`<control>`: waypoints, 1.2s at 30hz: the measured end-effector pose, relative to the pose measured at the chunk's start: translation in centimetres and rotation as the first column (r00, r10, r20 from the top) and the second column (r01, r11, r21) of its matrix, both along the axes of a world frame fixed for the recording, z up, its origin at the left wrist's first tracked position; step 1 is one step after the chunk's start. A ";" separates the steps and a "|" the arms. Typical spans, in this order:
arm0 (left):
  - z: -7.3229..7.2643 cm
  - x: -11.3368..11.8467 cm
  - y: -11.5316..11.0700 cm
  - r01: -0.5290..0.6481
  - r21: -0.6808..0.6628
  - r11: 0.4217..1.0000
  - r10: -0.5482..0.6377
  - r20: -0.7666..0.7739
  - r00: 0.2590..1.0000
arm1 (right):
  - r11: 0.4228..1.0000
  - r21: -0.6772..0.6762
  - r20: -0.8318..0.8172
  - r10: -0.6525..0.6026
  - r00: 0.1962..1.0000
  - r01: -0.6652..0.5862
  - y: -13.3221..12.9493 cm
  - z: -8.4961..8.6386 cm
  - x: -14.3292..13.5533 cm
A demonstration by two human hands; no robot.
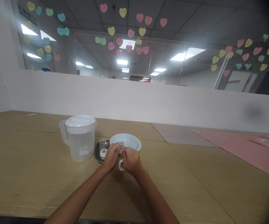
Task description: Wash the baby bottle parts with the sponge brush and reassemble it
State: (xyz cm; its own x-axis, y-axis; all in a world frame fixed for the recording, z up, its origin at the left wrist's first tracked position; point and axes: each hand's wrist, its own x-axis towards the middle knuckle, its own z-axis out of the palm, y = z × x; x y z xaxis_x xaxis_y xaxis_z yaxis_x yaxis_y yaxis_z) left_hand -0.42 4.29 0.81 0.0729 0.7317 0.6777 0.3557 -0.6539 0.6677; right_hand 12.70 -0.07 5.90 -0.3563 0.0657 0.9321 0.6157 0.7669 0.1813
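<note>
My left hand (111, 156) and my right hand (132, 159) meet over the front edge of a white bowl (134, 144). Between their closed fingertips is a small round whitish piece (120, 145) with a ring-like rim; its exact kind is too small to make out. Just under the hands a white loop handle (120, 165) shows, and what it belongs to is mostly covered by my right hand. Left of my hands lies a dark metal tray (97, 157). On it are a clear dome cap (103, 144) and a white bottle collar (103, 153), close together.
A lidded clear plastic pitcher (81, 144) with liquid in it stands left of the tray. A pink mat (248, 149) covers the right side of the tan table (43, 183). Behind runs a white wall (125, 99) below glass with heart-shaped notes.
</note>
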 end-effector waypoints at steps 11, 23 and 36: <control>0.8 0.0 -0.5 -0.043 0.042 0.998 0.042 0.013 0.999 | 0.970 -0.100 0.083 -0.214 0.973 0.222 0.6 -0.1 -0.3; 0.6 -0.2 0.1 -0.012 0.040 0.999 0.012 -0.001 1.000 | 0.996 -0.090 -0.015 0.026 1.000 -0.027 -0.1 0.9 0.2; 0.2 -0.3 0.2 0.019 -0.014 1.000 -0.018 0.069 0.997 | 0.994 -0.054 -0.021 -0.091 0.996 0.090 0.3 0.2 -0.1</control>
State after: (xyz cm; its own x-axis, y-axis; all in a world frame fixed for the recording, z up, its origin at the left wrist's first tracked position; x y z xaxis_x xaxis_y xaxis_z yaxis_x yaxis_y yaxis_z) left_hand -0.69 4.51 1.01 0.0403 0.7405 0.6708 0.2968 -0.6499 0.6997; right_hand 12.61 0.23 6.09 -0.3244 0.1458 0.9346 0.6869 0.7157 0.1268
